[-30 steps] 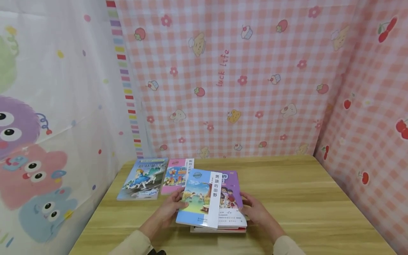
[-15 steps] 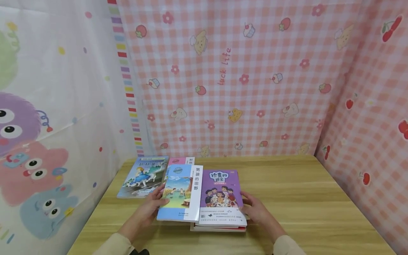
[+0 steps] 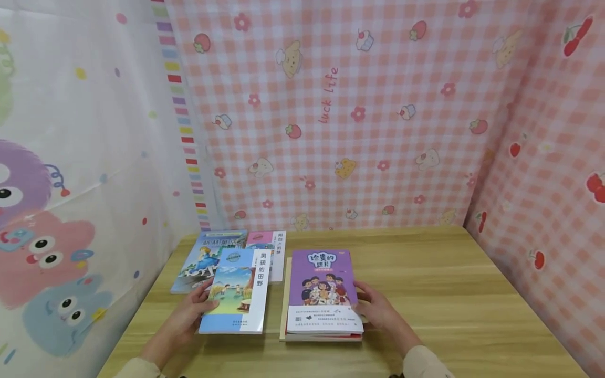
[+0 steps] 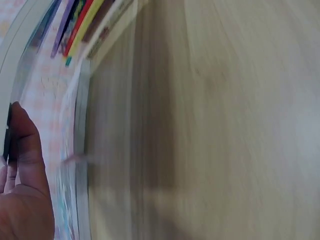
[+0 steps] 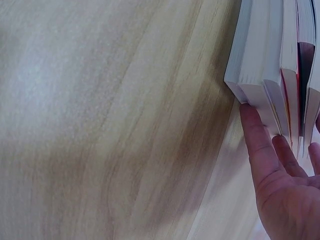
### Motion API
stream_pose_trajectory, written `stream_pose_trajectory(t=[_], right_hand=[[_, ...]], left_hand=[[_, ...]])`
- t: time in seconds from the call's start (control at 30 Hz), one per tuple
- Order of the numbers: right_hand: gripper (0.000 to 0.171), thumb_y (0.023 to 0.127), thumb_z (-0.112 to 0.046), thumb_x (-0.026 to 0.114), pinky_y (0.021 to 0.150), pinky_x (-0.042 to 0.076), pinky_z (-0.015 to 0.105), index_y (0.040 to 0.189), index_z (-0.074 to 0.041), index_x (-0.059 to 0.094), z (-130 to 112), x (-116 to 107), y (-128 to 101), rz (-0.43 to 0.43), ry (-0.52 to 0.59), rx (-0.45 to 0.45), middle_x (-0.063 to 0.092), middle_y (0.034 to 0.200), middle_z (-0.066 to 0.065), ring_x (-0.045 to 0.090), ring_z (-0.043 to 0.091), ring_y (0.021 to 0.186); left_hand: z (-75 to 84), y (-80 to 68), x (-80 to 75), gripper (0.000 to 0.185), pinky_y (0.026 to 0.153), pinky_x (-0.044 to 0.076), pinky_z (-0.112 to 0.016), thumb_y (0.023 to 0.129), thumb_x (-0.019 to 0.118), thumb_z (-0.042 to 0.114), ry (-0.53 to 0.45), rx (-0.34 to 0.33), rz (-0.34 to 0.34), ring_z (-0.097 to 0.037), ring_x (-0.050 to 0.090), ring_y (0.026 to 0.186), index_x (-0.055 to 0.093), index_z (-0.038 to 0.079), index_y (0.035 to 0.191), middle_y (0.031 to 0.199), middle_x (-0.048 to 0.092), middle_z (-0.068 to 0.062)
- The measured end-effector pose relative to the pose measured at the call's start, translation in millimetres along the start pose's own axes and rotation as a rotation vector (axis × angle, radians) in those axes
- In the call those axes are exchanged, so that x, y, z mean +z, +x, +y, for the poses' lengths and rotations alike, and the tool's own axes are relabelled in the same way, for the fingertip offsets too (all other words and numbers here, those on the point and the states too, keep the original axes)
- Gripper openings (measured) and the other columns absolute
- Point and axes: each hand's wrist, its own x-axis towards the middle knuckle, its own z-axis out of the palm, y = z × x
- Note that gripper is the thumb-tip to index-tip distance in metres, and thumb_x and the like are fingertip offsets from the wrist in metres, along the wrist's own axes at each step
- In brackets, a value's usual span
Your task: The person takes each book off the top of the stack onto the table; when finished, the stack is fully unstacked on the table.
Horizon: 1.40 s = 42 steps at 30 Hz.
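Landscape-cover book [image 3: 236,291] gripped at its edge by left hand [image 3: 186,315], thumb on top, beside earlier-laid books; right hand [image 3: 378,310], fingers straight, steadies stack [image 3: 323,294] on tabletop [image 3: 449,294].

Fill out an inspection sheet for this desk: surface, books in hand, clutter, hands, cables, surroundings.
Surface: wooden table, light grain.
Job's things: landscape-cover book lies flat left of the book stack, apart from it; purple-cover book tops the stack.
Clutter: blue book and pink book behind, partly overlapped.
Hands: left hand pinches the landscape-cover book's left edge; right hand rests straight fingers on the stack's right side.
Cables: nothing seen.
Surroundings: pink gingham cloth; monster-print curtain at left.
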Motion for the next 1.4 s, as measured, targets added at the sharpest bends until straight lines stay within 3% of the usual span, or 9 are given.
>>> stream_pose_trajectory(t=[0.13, 0.23, 0.3, 0.43, 0.6, 0.67, 0.93, 1.17, 1.4], right_hand=[[0.063, 0.094, 0.004, 0.055, 0.072, 0.057, 0.049, 0.153, -0.007, 0.036, 0.4, 0.5, 1.0, 0.003, 0.006, -0.001, 0.038, 0.147, 0.033, 0.063, 0.032, 0.101], [0.064, 0.094, 0.004, 0.055, 0.071, 0.057, 0.050, 0.153, -0.006, 0.035, 1.2, 1.1, 1.9, -0.001, 0.010, -0.009, 0.038, 0.146, 0.034, 0.063, 0.032, 0.100], [0.064, 0.093, 0.005, 0.055, 0.071, 0.057, 0.051, 0.153, -0.006, 0.035, 1.3, 1.2, 1.9, -0.003, 0.011, -0.012, 0.038, 0.146, 0.034, 0.063, 0.032, 0.100], [0.064, 0.094, 0.004, 0.055, 0.072, 0.057, 0.051, 0.153, -0.007, 0.035, -0.9, 1.2, 0.8, 0.001, 0.007, 0.002, 0.038, 0.146, 0.033, 0.062, 0.033, 0.102], [0.064, 0.094, 0.004, 0.055, 0.072, 0.057, 0.050, 0.154, -0.008, 0.035, -2.6, 1.9, 0.4, 0.000, 0.011, 0.025, 0.037, 0.148, 0.032, 0.062, 0.034, 0.103], [0.064, 0.094, 0.004, 0.055, 0.072, 0.057, 0.050, 0.153, -0.008, 0.035, -2.2, 2.2, 0.8, -0.003, 0.010, 0.022, 0.037, 0.147, 0.032, 0.062, 0.034, 0.102], [0.063, 0.095, 0.003, 0.055, 0.073, 0.057, 0.050, 0.154, -0.008, 0.034, -0.5, 0.2, 1.8, -0.007, -0.010, 0.017, 0.038, 0.147, 0.032, 0.060, 0.036, 0.106], [0.065, 0.094, 0.005, 0.055, 0.073, 0.057, 0.052, 0.154, -0.006, 0.033, -1.6, -0.4, 0.5, -0.007, 0.020, 0.008, 0.037, 0.146, 0.033, 0.062, 0.035, 0.103], [0.064, 0.095, 0.003, 0.055, 0.073, 0.057, 0.050, 0.154, -0.008, 0.034, -1.8, 0.1, 0.3, -0.005, -0.013, 0.015, 0.037, 0.147, 0.032, 0.061, 0.035, 0.104]], left_hand=[[-2.5, -7.1, -18.1, 0.079, 0.085, 0.056, -0.034, 0.099, 0.056, 0.003, 0.045, -0.034, -0.003, -0.020, 0.056, 0.114, 0.006, 0.008, 0.160, 0.161, 0.004, -0.027], [-5.0, -12.3, -31.3, 0.081, 0.086, 0.055, -0.037, 0.098, 0.057, 0.003, 0.055, -0.045, -0.007, -0.020, 0.057, 0.113, 0.004, 0.008, 0.160, 0.159, 0.012, -0.027], [-6.1, -16.4, -40.1, 0.083, 0.086, 0.056, -0.039, 0.097, 0.058, 0.003, 0.055, -0.054, -0.014, -0.017, 0.062, 0.105, 0.003, 0.007, 0.159, 0.153, 0.025, -0.025], [-8.7, -24.7, -57.4, 0.085, 0.087, 0.055, -0.040, 0.097, 0.059, 0.002, 0.046, -0.077, -0.025, -0.017, 0.063, 0.102, 0.000, 0.004, 0.159, 0.135, 0.046, -0.009], [-13.8, -36.0, -77.1, 0.087, 0.087, 0.056, -0.043, 0.095, 0.063, 0.001, 0.047, -0.134, 0.049, -0.021, 0.064, 0.100, 0.004, 0.003, 0.158, 0.126, 0.053, -0.004], [-16.2, -40.1, -85.7, 0.087, 0.087, 0.055, -0.043, 0.095, 0.063, 0.003, 0.058, -0.152, 0.049, -0.022, 0.064, 0.101, 0.003, 0.004, 0.158, 0.125, 0.054, -0.003], [-25.4, -52.6, -121.3, 0.090, 0.089, 0.053, -0.045, 0.100, 0.057, 0.007, 0.011, -0.196, -0.119, -0.023, 0.064, 0.104, -0.015, 0.000, 0.154, 0.113, 0.059, 0.007], [-28.6, -55.2, -132.5, 0.086, 0.090, 0.053, -0.045, 0.100, 0.057, 0.007, -0.006, -0.217, -0.129, -0.025, 0.065, 0.103, -0.008, -0.001, 0.156, 0.111, 0.062, 0.005], [-29.0, -60.5, -142.5, 0.081, 0.096, 0.049, -0.047, 0.101, 0.054, 0.006, -0.027, -0.258, -0.198, -0.022, 0.063, 0.108, -0.007, -0.007, 0.153, 0.114, 0.063, 0.007]])
